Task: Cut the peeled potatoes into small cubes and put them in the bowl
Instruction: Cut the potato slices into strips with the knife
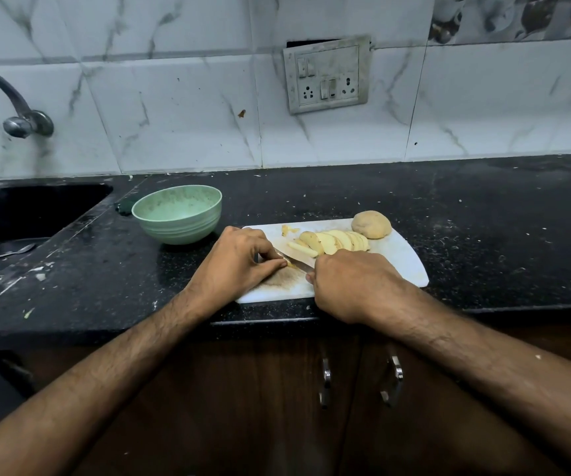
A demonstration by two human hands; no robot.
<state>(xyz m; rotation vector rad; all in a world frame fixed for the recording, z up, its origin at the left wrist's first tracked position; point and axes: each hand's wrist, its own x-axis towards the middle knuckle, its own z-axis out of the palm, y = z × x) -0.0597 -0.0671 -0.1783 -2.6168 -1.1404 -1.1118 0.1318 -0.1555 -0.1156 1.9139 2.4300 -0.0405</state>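
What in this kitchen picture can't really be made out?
- Knife handle: head view, wrapped inside the right hand.
- Potato piece being cut: mostly covered by the left hand fingers.
- Sink interior: too dark, cut off by the left edge.
- Tap spout: cut off at the left edge.

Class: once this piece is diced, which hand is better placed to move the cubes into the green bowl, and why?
Left. The left hand lies nearer the bowl, pinching only a potato piece; the right hand grips the knife.
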